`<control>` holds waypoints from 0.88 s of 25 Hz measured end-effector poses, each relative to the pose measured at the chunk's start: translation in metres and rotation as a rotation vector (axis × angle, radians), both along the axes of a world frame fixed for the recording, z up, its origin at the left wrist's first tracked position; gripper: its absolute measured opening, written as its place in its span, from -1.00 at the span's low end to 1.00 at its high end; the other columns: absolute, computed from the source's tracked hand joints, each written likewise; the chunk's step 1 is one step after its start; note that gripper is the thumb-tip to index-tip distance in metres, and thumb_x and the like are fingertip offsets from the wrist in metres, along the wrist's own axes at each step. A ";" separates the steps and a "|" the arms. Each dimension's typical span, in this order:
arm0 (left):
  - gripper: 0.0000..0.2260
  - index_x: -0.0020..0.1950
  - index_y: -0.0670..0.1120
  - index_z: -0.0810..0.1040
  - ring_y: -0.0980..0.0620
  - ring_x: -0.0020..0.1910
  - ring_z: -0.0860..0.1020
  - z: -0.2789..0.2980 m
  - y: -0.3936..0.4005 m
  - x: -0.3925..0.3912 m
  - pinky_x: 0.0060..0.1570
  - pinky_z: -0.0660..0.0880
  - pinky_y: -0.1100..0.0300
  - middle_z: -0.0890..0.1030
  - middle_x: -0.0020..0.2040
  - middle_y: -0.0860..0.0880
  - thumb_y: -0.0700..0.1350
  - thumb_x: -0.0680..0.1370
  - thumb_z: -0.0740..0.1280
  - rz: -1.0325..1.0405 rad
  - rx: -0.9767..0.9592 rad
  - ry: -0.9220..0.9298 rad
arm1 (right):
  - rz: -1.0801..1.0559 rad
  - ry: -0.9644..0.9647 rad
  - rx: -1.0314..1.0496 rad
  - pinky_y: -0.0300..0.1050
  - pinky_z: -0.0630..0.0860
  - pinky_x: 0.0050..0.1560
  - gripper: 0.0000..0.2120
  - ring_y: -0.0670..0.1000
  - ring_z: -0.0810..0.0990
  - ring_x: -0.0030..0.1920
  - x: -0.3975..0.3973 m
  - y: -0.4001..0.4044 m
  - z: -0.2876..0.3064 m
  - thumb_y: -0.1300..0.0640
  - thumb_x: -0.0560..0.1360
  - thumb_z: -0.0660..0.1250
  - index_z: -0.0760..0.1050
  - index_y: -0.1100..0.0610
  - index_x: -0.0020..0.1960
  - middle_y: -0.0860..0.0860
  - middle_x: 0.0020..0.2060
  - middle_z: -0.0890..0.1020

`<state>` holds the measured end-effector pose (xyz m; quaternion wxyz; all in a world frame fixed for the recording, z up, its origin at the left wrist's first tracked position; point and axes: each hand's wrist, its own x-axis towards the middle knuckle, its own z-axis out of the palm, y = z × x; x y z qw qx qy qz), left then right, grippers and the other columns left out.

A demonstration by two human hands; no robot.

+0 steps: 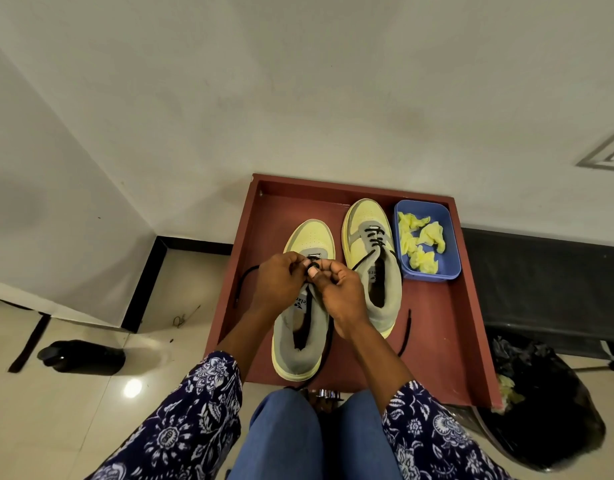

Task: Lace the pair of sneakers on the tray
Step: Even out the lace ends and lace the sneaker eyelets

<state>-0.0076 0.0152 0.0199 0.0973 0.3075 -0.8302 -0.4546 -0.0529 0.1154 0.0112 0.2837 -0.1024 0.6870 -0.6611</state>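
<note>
Two yellow and grey sneakers stand side by side on a dark red tray [433, 317], toes pointing away from me. My left hand [279, 278] and my right hand [336, 289] meet over the eyelets of the left sneaker [300, 344], both pinching its black lace [245, 275]. One end of that lace loops out to the left over the tray; the other runs down the shoe's right side. The right sneaker [374, 268] has a black lace through its front eyelets, with a loose end [406, 334] lying on the tray.
A blue plastic tub [444, 271] holding crumpled yellow paper sits at the tray's far right corner. A black bin bag [547, 410] stands right of the tray. A dark shoe [80, 356] lies on the tiled floor at left. My knees are below the tray's near edge.
</note>
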 end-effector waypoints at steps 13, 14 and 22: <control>-0.74 0.20 -0.17 0.53 0.12 0.03 0.28 -0.009 -0.008 0.006 0.06 0.22 0.40 0.24 0.02 -0.04 -0.17 0.52 0.33 -0.136 -0.083 -0.107 | -0.050 0.267 0.231 -0.18 0.54 0.09 -0.79 -0.06 0.60 -0.04 0.000 -0.002 -0.006 0.21 0.50 0.33 0.58 0.20 0.11 0.04 -0.05 0.67; -0.74 0.21 -0.17 0.53 0.11 0.02 0.28 -0.009 -0.009 0.007 0.07 0.22 0.40 0.23 0.02 -0.03 -0.16 0.52 0.32 -0.138 -0.066 -0.118 | -0.053 0.303 0.234 -0.31 0.52 0.06 -0.79 -0.08 0.59 -0.03 0.002 -0.002 -0.006 0.21 0.50 0.33 0.58 0.21 0.12 0.05 -0.03 0.66; -0.86 0.01 -0.17 0.57 -0.06 0.09 0.45 -0.008 -0.012 0.008 0.21 0.43 -0.02 0.48 -0.03 -0.14 -0.15 0.56 0.25 -0.222 0.261 -0.152 | -0.085 0.300 0.290 -0.21 0.48 0.06 -0.79 -0.08 0.54 -0.04 -0.001 0.000 -0.008 0.16 0.48 0.35 0.59 0.19 0.09 0.08 0.01 0.64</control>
